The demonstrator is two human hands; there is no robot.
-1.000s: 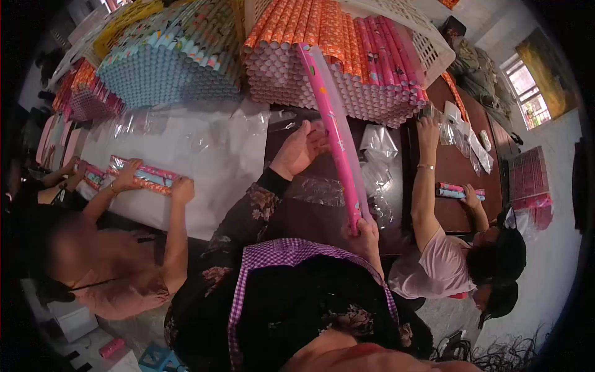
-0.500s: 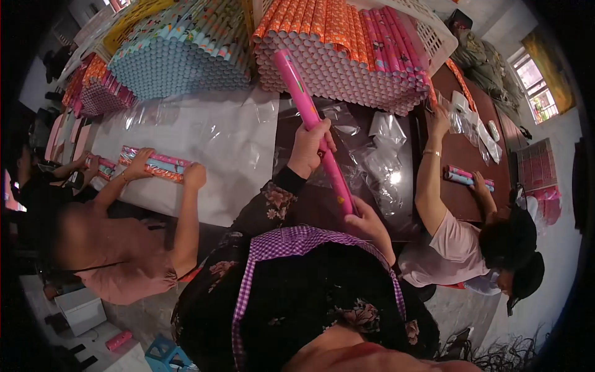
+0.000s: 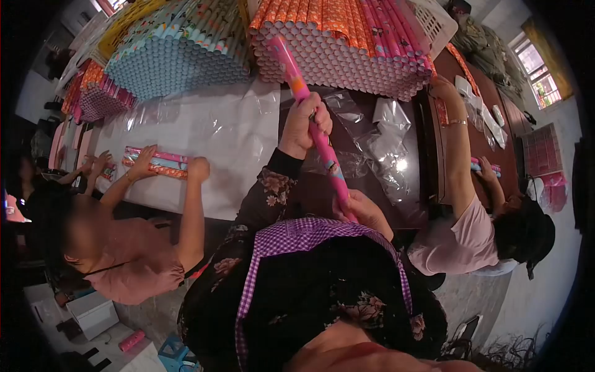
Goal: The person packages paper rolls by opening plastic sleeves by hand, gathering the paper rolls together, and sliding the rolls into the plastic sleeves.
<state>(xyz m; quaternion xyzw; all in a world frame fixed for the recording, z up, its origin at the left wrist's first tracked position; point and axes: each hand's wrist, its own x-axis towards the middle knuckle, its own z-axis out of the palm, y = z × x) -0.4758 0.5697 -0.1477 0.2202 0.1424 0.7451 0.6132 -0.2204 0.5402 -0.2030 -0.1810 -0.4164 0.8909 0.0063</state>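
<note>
A long pink printed roll of wrapping paper (image 3: 328, 158) slants in front of me, its upper end before the stacked rolls and its lower end near my apron. My left hand (image 3: 305, 126) is wrapped round its middle. Near the lower end, my right hand (image 3: 364, 212) grips the same roll with thumb and fingers. Clear plastic sleeves (image 3: 387, 139) lie on the dark table just right of the roll. Beyond its upper end is a big stack of orange and pink rolls (image 3: 341, 62).
Blue rolls (image 3: 180, 65) are stacked at the back left, beside a yellow basket (image 3: 127, 28). On the white sheet (image 3: 242, 136), a co-worker's hands (image 3: 144, 162) hold a wrapped bundle. At the right, another co-worker's arm (image 3: 455, 136) reaches toward the stack.
The pink roll has turned, showing a different part of its print. My left hand has shifted slightly up and left. The right co-worker's arm reaches farther forward.
</note>
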